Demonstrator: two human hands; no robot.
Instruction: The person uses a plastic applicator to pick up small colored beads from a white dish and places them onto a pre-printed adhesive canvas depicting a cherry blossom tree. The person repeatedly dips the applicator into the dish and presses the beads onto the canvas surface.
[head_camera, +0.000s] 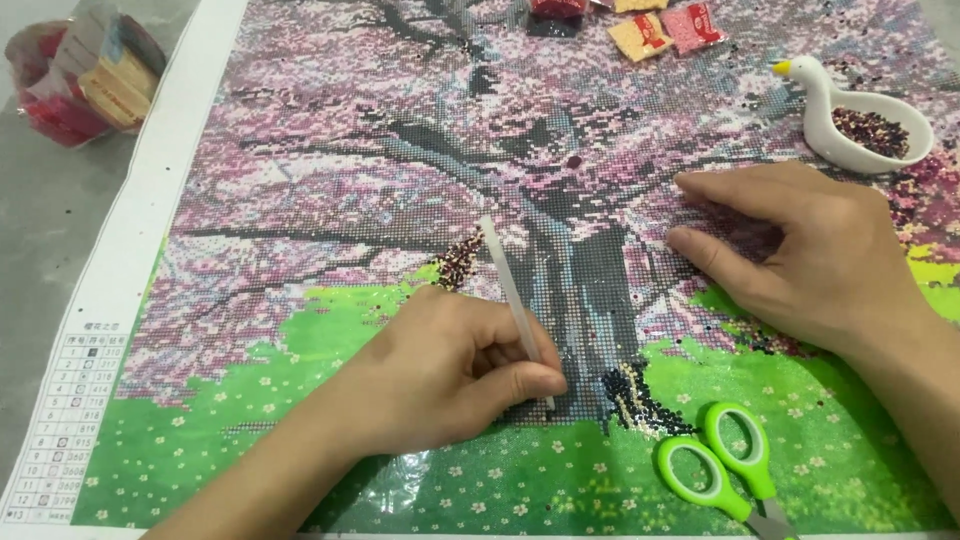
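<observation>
Now left hand (450, 375) around white pen (515, 300)

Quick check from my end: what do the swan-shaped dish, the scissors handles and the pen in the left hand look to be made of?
Swan-shaped dish: probably glazed ceramic, smooth glossy white, though it might be plastic. Scissors handles: bright green plastic, moulded loops with a slight sheen. Pen, held in the left hand: translucent whitish plastic, by its milky, see-through look.

The left side of the picture canvas (300, 200) is open. On the right, the white swan-shaped dish (858, 125) and green-handled scissors (725, 465) are in the way, near the edges.
</observation>
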